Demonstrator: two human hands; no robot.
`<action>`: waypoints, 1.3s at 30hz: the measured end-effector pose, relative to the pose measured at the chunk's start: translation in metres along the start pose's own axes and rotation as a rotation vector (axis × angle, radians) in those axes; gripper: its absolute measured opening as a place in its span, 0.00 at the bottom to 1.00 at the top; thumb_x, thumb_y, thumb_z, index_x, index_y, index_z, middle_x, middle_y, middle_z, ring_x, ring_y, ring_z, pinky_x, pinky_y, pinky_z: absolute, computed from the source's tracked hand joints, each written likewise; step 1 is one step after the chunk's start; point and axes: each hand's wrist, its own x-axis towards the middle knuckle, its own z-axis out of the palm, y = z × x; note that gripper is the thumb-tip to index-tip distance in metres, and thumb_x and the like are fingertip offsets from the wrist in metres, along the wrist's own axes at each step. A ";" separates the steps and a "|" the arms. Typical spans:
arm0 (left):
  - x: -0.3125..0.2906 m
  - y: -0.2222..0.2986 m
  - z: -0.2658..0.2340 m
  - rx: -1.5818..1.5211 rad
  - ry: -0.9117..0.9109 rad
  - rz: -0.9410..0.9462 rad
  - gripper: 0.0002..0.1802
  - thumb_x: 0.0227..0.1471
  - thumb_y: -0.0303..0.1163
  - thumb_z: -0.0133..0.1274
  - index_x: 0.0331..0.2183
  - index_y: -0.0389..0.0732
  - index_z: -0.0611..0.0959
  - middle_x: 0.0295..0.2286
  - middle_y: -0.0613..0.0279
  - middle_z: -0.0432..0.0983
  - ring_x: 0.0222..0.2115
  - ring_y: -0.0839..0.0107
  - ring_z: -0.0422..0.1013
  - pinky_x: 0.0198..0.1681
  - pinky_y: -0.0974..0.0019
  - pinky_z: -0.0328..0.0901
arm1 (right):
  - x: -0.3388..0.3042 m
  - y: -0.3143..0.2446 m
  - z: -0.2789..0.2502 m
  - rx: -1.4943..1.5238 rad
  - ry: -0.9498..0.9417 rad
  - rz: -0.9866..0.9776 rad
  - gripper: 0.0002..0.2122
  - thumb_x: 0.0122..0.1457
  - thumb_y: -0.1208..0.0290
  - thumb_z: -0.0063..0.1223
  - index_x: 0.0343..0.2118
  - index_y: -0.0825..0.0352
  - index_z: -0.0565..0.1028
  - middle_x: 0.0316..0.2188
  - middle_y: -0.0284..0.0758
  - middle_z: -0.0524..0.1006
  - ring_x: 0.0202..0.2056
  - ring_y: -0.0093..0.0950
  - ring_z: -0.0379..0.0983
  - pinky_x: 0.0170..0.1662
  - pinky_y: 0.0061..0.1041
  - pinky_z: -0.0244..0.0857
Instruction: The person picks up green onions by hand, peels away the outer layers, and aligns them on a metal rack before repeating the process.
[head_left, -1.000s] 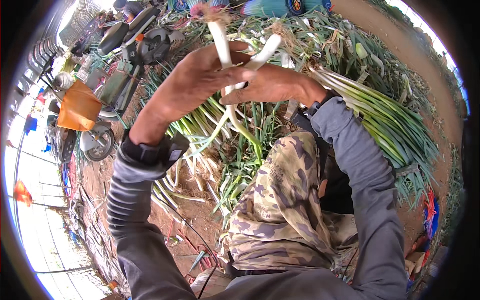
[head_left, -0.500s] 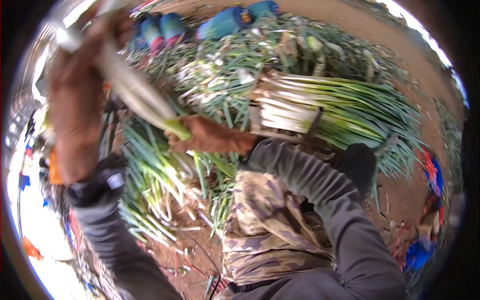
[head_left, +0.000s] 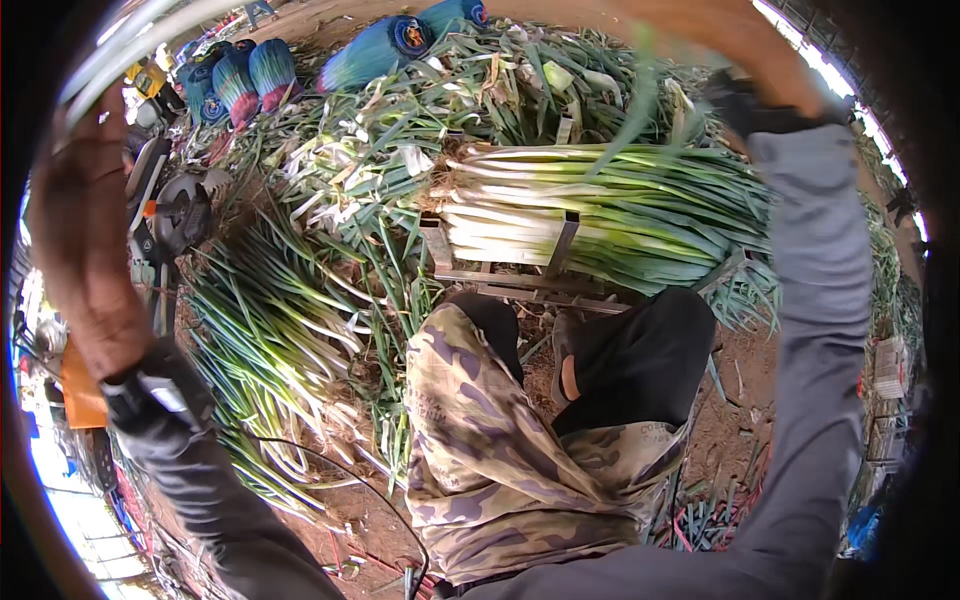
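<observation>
My left hand (head_left: 88, 235) is raised at the far left, its fingers closed about the pale stalks of green onions (head_left: 128, 38) that run out past the upper left rim. At the upper right my right hand (head_left: 735, 35) is smeared by motion and partly cut off by the top edge. A blurred strip of green onion leaf (head_left: 637, 105) trails down from its fingers. Between my arms, a neat stack of green onions (head_left: 600, 205) lies in a low metal rack (head_left: 530, 285), white ends to the left. Loose green onions (head_left: 280, 340) lie on the ground to the left.
A heap of stripped leaves (head_left: 500, 85) spreads behind the rack. Blue net rolls (head_left: 370, 55) lie at the back left. Near my left hand stands a dark machine with a round part (head_left: 185, 210). A black cable (head_left: 375, 490) curves beside my camouflage-covered lap (head_left: 500, 450).
My hands have moved apart: the right swung from the stalks at centre left up to the upper right, a leaf trailing from it. The left moved further left with the green onions.
</observation>
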 end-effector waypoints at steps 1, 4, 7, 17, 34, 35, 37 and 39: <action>0.005 -0.028 0.003 -0.015 -0.064 0.035 0.18 0.68 0.31 0.48 0.53 0.29 0.77 0.55 0.41 0.73 0.59 0.51 0.69 0.68 0.47 0.61 | -0.005 0.036 0.011 -0.573 0.398 -0.286 0.22 0.65 0.66 0.60 0.60 0.68 0.74 0.42 0.44 0.83 0.35 0.28 0.79 0.36 0.26 0.76; 0.016 -0.153 0.005 -0.056 0.262 0.165 0.14 0.66 0.28 0.52 0.49 0.29 0.78 0.52 0.43 0.77 0.57 0.55 0.73 0.66 0.51 0.66 | -0.046 -0.002 0.007 -0.706 0.207 0.078 0.22 0.64 0.67 0.62 0.59 0.69 0.75 0.43 0.43 0.83 0.38 0.27 0.81 0.37 0.27 0.77; 0.017 -0.239 0.003 -0.040 0.415 0.013 0.13 0.64 0.29 0.56 0.48 0.34 0.79 0.48 0.54 0.80 0.50 0.63 0.78 0.58 0.60 0.74 | -0.083 0.105 0.019 -0.575 0.153 0.095 0.21 0.62 0.67 0.60 0.58 0.64 0.76 0.43 0.42 0.82 0.41 0.34 0.79 0.44 0.32 0.73; -0.042 -0.456 -0.092 -0.094 0.642 -0.660 0.24 0.66 0.39 0.56 0.55 0.33 0.74 0.50 0.52 0.77 0.51 0.64 0.75 0.60 0.61 0.71 | -0.147 0.249 0.248 -0.244 -0.290 0.348 0.24 0.56 0.63 0.66 0.56 0.63 0.77 0.45 0.46 0.80 0.47 0.46 0.77 0.52 0.43 0.70; -0.037 -0.438 -0.097 0.079 0.634 -1.299 0.27 0.68 0.50 0.51 0.45 0.31 0.78 0.34 0.51 0.84 0.37 0.65 0.83 0.41 0.67 0.78 | -0.136 0.259 0.269 0.444 -0.316 0.727 0.14 0.58 0.62 0.66 0.38 0.70 0.82 0.36 0.43 0.80 0.40 0.41 0.77 0.46 0.36 0.69; -0.044 -0.445 -0.096 0.165 0.601 -1.166 0.25 0.68 0.48 0.51 0.46 0.31 0.78 0.34 0.51 0.84 0.38 0.65 0.82 0.42 0.67 0.78 | -0.134 0.260 0.268 0.450 -0.308 0.738 0.13 0.59 0.63 0.65 0.38 0.70 0.81 0.35 0.42 0.80 0.38 0.40 0.77 0.45 0.35 0.70; -0.049 -0.453 -0.095 0.291 0.560 -1.015 0.18 0.66 0.37 0.56 0.48 0.32 0.79 0.38 0.54 0.82 0.42 0.67 0.81 0.46 0.68 0.77 | -0.137 0.266 0.267 0.411 -0.342 0.662 0.13 0.59 0.63 0.65 0.38 0.70 0.81 0.36 0.43 0.80 0.39 0.41 0.77 0.45 0.36 0.70; -0.046 -0.459 -0.095 0.624 0.333 -0.839 0.16 0.64 0.33 0.58 0.48 0.33 0.79 0.40 0.56 0.81 0.43 0.68 0.80 0.47 0.68 0.76 | -0.138 0.270 0.268 0.372 -0.380 0.595 0.13 0.59 0.63 0.65 0.38 0.70 0.81 0.36 0.43 0.80 0.39 0.42 0.77 0.45 0.37 0.70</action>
